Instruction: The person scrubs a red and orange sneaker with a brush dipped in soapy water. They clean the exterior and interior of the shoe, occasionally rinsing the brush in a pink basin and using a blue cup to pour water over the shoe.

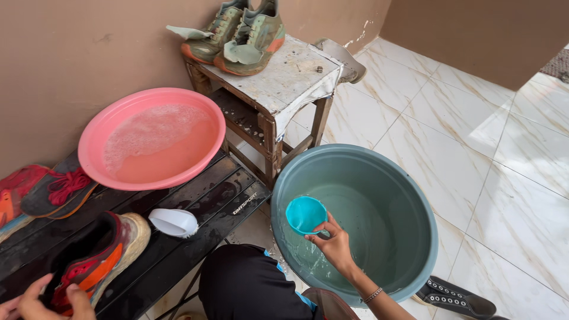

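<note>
At the far left we see the left hand clamped on the toe of a black and orange shoe lying on the dark slatted table, with a white brush just beside it and a pink basin of soapy water behind. Further right, the right hand is closed on a small turquoise cup, held inside the large teal tub above shallow water. The tub stands on the tiled floor.
</note>
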